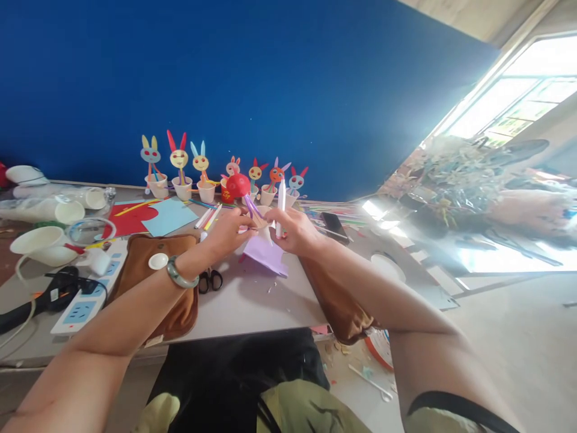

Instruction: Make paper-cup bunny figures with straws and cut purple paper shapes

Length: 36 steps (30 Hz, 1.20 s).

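Observation:
My left hand (pixel 229 231) is closed, its fingers pinching at the purple pipe-cleaner stems (pixel 252 206) and the rim of a small white paper cup (pixel 265 232). Those stems rise to a round red head (pixel 238 185). My right hand (pixel 297 231) is closed around a white marker pen (pixel 280 209), held upright with its tip pointing up. Fingers of this hand also touch the cup's right side. Beneath the cup lies a sheet of purple paper (pixel 265 255). Black-handled scissors (pixel 210 281) rest just below my left hand.
Several rabbit-faced figures in paper cups (pixel 183 187) line the back by a blue panel (pixel 252 90). At left are red paper (pixel 130 218), light blue paper (pixel 171 216), a brown cushion (pixel 171 288), a power strip (pixel 90 300) and a glue gun (pixel 56 288). A phone (pixel 334 227) lies right.

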{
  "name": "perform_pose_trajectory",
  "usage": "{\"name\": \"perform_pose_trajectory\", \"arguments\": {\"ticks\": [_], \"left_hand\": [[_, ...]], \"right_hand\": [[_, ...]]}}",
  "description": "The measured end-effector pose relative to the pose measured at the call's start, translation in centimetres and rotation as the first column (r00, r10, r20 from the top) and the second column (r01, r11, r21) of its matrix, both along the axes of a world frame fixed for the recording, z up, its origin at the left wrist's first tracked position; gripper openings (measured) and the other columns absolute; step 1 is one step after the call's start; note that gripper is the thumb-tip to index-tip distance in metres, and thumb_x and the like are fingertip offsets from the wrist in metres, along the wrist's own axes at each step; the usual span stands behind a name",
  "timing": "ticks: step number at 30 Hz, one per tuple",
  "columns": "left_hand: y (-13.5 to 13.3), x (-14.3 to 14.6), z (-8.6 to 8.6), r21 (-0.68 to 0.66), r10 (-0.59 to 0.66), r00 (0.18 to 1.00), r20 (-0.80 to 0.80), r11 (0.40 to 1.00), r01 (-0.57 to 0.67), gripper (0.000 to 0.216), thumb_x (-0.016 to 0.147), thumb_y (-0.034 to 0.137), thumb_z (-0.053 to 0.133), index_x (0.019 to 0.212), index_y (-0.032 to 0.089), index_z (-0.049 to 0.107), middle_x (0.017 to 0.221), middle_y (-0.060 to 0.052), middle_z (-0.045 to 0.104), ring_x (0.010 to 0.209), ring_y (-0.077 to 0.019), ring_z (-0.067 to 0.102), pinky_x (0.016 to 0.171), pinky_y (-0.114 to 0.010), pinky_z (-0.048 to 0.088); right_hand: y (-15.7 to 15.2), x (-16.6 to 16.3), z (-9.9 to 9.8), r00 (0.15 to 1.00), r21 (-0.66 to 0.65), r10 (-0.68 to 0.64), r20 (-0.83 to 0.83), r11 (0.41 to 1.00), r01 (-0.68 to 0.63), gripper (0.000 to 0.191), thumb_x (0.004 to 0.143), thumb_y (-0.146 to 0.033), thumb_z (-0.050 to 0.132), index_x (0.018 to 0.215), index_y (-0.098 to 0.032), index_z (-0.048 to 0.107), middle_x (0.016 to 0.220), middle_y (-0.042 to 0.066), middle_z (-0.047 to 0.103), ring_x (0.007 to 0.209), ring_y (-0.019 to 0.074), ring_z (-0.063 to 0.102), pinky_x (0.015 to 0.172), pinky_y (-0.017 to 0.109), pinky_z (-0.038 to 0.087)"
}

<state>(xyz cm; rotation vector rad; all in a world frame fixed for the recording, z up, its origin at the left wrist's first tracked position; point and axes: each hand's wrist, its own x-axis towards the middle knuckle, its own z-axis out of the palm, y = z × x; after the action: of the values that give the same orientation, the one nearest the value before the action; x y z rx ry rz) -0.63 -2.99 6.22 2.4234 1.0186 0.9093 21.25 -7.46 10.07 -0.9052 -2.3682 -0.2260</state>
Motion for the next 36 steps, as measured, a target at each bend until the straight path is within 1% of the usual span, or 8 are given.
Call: {"name": "perform_pose_trajectory", "arguments": {"ticks": [3,7,11,15,19,25,31,36], "left_hand": [[1.1,-0.6,-0.3,-0.09,0.058,0.992,0.108,0.995,-0.049,0.02,0.083,0.034,0.063,0.087,0.02,0.077,0.103,-0.005,0.07,0.095,-0.021,0.064,0.091,-0.034,0.051],[3.2,-1.4,-1.0,-0.173,0.162,0.941,0.298,0.978,-0.114,0.022,0.076,0.038,0.067,0.078,0.017,0.072,0.084,-0.004,0.069,0.082,-0.0194,0.063,0.079,-0.031,0.052],[4.4,-1.6,-1.4,-0.317,0.224,0.854,0.47,0.945,-0.073,0.023,0.071,0.04,0.069,0.07,0.017,0.066,0.063,-0.001,0.062,0.061,-0.0143,0.055,0.059,-0.026,0.045],[4.6,-1.5,-1.5,-0.386,0.265,0.804,0.532,0.921,-0.048,0.022,0.068,0.038,0.072,0.066,0.018,0.063,0.052,0.003,0.055,0.05,-0.0107,0.046,0.049,-0.023,0.034],[4.8,-1.7,-1.8,-0.391,0.273,0.767,0.581,0.92,-0.032,0.022,0.068,0.037,0.074,0.067,0.018,0.064,0.054,0.003,0.055,0.05,-0.0097,0.044,0.048,-0.023,0.033],[4.9,-1.5,-1.9,-0.451,0.311,0.711,0.631,0.892,0.01,0.021,0.065,0.035,0.079,0.066,0.017,0.067,0.058,0.001,0.06,0.054,-0.011,0.05,0.051,-0.023,0.036],[5.1,-1.3,-1.9,-0.444,0.317,0.659,0.682,0.895,0.029,0.019,0.065,0.033,0.078,0.063,0.017,0.066,0.055,0.0,0.061,0.053,-0.0102,0.048,0.048,-0.021,0.034],[5.2,-1.5,-1.6,-0.437,0.307,0.623,0.72,0.897,0.063,0.021,0.065,0.035,0.078,0.064,0.017,0.067,0.057,0.001,0.059,0.057,-0.0101,0.049,0.051,-0.021,0.036]], "right_hand": [[0.3,0.6,-0.1,0.983,0.05,-0.04,-0.182,0.998,0.05,0.03,0.084,-0.02,0.059,0.112,-0.026,0.051,0.121,0.011,0.069,0.099,0.0247,0.067,0.082,0.039,0.053],[0.7,2.4,-2.1,0.865,-0.047,-0.381,-0.327,0.921,0.388,0.024,0.087,-0.025,0.057,0.11,-0.022,0.051,0.114,0.012,0.071,0.101,0.0261,0.066,0.086,0.04,0.051],[0.2,2.5,-5.4,0.822,-0.452,-0.504,0.265,0.688,0.567,0.027,0.09,-0.03,0.061,0.113,-0.02,0.054,0.087,0.005,0.073,0.079,0.022,0.068,0.071,0.03,0.047],[-1.2,0.1,-7.6,0.704,-0.469,-0.319,0.634,0.566,0.678,0.043,0.093,-0.054,0.06,0.12,-0.021,0.056,0.091,0.008,0.075,0.089,0.0281,0.071,0.072,0.031,0.045],[-2.8,-1.9,-7.6,0.668,-0.451,-0.23,0.708,0.581,0.677,0.053,0.096,-0.066,0.048,0.123,-0.02,0.056,0.101,0.014,0.075,0.096,0.0311,0.071,0.077,0.034,0.046],[-2.8,-1.5,-5.6,0.744,-0.544,-0.13,0.656,0.601,0.585,0.073,0.084,-0.073,0.062,0.134,-0.02,0.054,0.098,0.012,0.075,0.091,0.0304,0.071,0.073,0.032,0.045],[1.7,-2.3,-5.7,0.799,-0.444,-0.338,0.498,0.692,0.569,0.031,0.099,-0.04,0.059,0.123,-0.021,0.064,0.097,0.006,0.074,0.092,0.0214,0.067,0.075,0.028,0.043],[5.1,-4.3,-6.4,0.867,-0.372,-0.187,0.462,0.847,0.381,0.02,0.095,-0.02,0.061,0.112,-0.015,0.07,0.113,0.012,0.069,0.108,0.0222,0.061,0.083,0.028,0.043]]}}
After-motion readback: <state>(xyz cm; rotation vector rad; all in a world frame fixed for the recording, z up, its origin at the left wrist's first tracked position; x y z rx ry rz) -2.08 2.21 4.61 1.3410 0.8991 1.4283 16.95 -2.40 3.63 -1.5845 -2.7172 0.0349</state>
